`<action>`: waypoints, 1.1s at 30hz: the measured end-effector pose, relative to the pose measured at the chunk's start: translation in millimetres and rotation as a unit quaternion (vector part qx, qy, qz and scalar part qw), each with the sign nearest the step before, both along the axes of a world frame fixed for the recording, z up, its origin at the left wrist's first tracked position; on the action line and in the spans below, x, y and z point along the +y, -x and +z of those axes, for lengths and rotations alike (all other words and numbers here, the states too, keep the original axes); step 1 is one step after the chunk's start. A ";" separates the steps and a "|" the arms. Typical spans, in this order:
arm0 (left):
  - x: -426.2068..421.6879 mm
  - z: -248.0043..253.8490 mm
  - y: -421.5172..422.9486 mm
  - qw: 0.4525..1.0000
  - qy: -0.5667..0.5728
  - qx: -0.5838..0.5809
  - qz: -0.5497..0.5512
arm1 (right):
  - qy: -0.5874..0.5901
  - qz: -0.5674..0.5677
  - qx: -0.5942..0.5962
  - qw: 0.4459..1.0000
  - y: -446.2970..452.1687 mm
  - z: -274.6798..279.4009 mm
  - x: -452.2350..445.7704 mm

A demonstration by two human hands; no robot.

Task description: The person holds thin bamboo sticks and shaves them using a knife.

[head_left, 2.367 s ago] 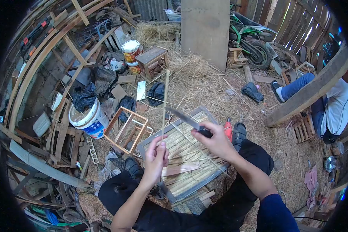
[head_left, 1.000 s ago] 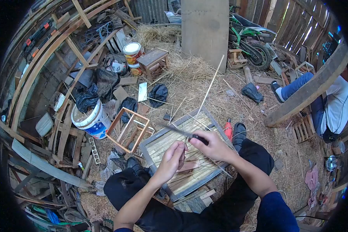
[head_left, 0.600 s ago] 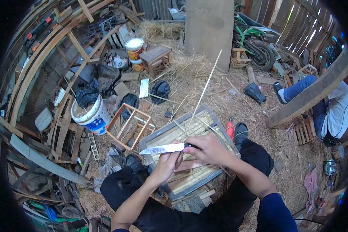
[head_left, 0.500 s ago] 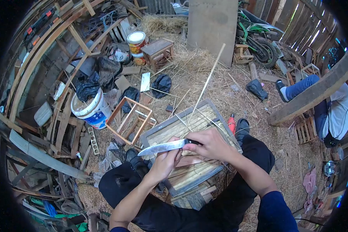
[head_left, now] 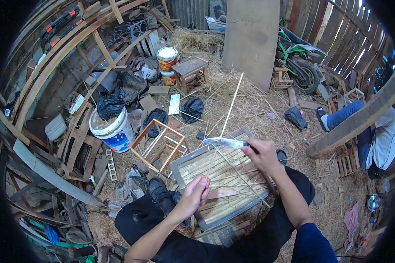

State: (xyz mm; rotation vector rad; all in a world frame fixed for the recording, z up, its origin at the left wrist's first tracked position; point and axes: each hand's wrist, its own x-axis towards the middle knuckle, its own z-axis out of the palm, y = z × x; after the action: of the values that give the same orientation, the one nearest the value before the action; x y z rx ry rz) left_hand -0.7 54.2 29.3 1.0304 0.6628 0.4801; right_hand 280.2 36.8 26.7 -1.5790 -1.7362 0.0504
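A knife with a dark handle and a broad bright blade [head_left: 224, 142] is in my right hand [head_left: 262, 155], the blade pointing left. Closed fingers of my left hand [head_left: 195, 193] pinch what looks like the lower end of a long, pale bamboo strip [head_left: 232, 103]; the strip rises away from me and passes by the blade. Below both hands lies a framed slatted panel [head_left: 193, 168] between my legs, with loose thin strips across it. A flat, reddish piece of wood [head_left: 224, 193] rests on the slats just right of my left hand.
An open wooden frame [head_left: 160, 147] stands left of the panel, near a white bucket [head_left: 114, 131]. Farther back are a small stool [head_left: 190, 66], stacked paint pails [head_left: 167, 61] and a motorbike [head_left: 300, 65]. Another person [head_left: 379, 131] sits at right behind a curved beam [head_left: 360, 118].
My right hand has moved the knife away from my left hand, up and to the right. The bamboo strip has shifted and its top is lower. The whole view has turned slightly.
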 end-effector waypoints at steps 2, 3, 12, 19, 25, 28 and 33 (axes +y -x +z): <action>4.8 0.7 1.4 1.000 -0.001 0.021 -0.016 | 0.010 0.017 0.019 1.000 6.1 -8.1 -4.9; 6.8 4.5 1.2 0.999 0.007 0.036 -0.025 | 0.012 0.032 0.007 0.999 7.9 -8.5 -5.0; 12.5 -16.8 -23.2 0.996 -0.085 -0.004 -0.012 | 0.029 0.138 0.005 0.990 27.2 0.0 -13.5; 6.7 -6.2 -37.1 0.996 -0.055 0.067 -0.036 | 0.018 0.160 -0.030 0.987 28.6 -6.4 -20.5; 6.6 -1.7 -48.0 0.990 -0.093 0.082 -0.070 | -0.020 0.156 -0.016 0.987 14.4 -11.8 -25.7; 1.0 0.8 -53.5 0.989 -0.093 0.093 -0.067 | -0.041 0.144 -0.021 0.989 7.0 -9.4 -30.9; -11.3 -12.3 -60.3 0.981 -0.167 0.090 -0.051 | -0.026 0.119 -0.050 0.991 -2.4 -5.2 -44.3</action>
State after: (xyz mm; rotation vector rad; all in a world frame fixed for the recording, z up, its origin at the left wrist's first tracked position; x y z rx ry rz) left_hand 59.6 42.9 17.1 1.4306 0.6995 0.4197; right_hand 282.6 -7.5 21.5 -1.3513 -1.9810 0.0429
